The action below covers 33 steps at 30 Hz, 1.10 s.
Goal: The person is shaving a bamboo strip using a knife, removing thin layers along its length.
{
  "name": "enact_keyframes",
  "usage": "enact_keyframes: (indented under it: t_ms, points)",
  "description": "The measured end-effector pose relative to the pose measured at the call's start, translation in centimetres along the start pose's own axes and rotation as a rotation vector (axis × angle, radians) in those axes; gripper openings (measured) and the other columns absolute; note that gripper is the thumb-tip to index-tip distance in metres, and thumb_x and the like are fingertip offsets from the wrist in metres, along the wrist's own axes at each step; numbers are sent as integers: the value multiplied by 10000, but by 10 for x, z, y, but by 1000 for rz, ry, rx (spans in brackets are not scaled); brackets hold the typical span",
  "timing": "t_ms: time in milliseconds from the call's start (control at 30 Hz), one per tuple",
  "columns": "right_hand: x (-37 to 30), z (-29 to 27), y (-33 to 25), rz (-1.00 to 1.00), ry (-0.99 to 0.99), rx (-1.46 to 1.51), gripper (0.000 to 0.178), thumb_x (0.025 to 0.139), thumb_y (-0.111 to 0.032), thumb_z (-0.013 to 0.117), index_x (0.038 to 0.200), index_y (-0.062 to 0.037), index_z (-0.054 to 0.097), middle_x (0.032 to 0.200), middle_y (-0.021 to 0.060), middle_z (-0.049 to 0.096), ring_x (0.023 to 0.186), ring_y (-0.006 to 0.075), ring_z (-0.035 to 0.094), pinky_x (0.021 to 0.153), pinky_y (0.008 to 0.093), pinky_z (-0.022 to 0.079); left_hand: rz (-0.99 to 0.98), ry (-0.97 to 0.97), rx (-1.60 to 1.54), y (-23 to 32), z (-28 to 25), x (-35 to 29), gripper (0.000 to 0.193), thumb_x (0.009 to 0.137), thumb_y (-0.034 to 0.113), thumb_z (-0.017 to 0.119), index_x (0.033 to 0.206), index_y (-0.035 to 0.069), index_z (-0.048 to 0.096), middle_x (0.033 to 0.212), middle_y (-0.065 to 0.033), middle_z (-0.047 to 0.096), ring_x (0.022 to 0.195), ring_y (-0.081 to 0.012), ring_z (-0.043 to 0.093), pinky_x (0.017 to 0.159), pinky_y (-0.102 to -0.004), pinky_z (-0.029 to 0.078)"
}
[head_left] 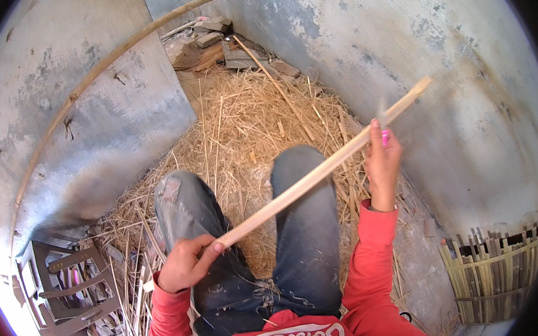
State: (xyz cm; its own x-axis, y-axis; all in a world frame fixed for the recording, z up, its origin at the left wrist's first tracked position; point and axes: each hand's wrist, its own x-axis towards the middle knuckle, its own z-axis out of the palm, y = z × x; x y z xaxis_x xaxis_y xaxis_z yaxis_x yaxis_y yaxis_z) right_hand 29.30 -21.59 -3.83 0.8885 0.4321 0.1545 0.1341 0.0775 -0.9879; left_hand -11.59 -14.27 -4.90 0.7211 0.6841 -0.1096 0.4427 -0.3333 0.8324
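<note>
A long, pale strip of split bamboo (pixel 307 183) slants across my knees, from low on the left to high on the right. My left hand (pixel 187 262) is wrapped round it near its lower end, and a short piece of strip shows past the wrist. Farther up, my right hand (pixel 382 160) is closed on what looks like a small knife (pixel 385 137), pink at the handle. Its thin grey blade is smeared by motion and stands at the strip's edge. The right fingertips lie against or very near the strip; contact is hard to tell.
Shavings and thin slivers (pixel 240 117) cover the floor around my legs. A dark wooden chair (pixel 72 300) lies at the left, a slatted bamboo basket (pixel 497 270) stands at the right. A long bent pole (pixel 97 71) arches along the wall (pixel 360 43); bricks (pixel 210 38) lie in the far corner.
</note>
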Motion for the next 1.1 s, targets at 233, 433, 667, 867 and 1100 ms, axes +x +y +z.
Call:
enact_keyframes:
  t_ms: [233, 433, 667, 867, 1100]
  points:
    - [-27, -21, 29, -326, -135, -622, 467, 1081, -334, 540, 826, 42, 650, 623, 236, 517, 534, 371, 463, 532, 471, 363, 32, 100, 294, 17, 10, -16, 341, 1023, 330, 654, 944, 6, 728, 607, -181, 599, 525, -362, 605, 535, -430, 459]
    - [-13, -21, 50, -417, -129, -648, 459, 1079, -317, 539, 809, 35, 653, 598, 246, 533, 511, 398, 525, 515, 494, 380, 20, 155, 350, 26, 21, -29, 344, 1009, 334, 675, 903, 8, 708, 620, -217, 601, 587, -414, 651, 554, -473, 478]
    - [-101, 3, 40, -394, -453, -591, 489, 1081, -353, 535, 792, 23, 657, 551, 242, 528, 464, 410, 532, 468, 489, 388, -32, 227, 342, 24, 37, -33, 358, 1010, 322, 679, 859, -3, 681, 613, -224, 589, 587, -431, 635, 553, -472, 475]
    - [-97, 1, 40, -432, -505, -573, 489, 1077, -361, 547, 786, 18, 652, 528, 219, 521, 428, 362, 530, 450, 469, 373, -96, 216, 280, 21, 43, -41, 332, 1015, 331, 668, 876, 31, 692, 610, -224, 603, 609, -453, 641, 546, -507, 483]
    - [-78, 18, 26, -433, -457, -599, 490, 1087, -335, 537, 732, -9, 626, 497, 136, 480, 413, 256, 468, 433, 417, 345, -78, 241, 215, 19, 55, -32, 352, 1021, 309, 663, 861, -4, 691, 628, -224, 607, 584, -428, 644, 540, -472, 464]
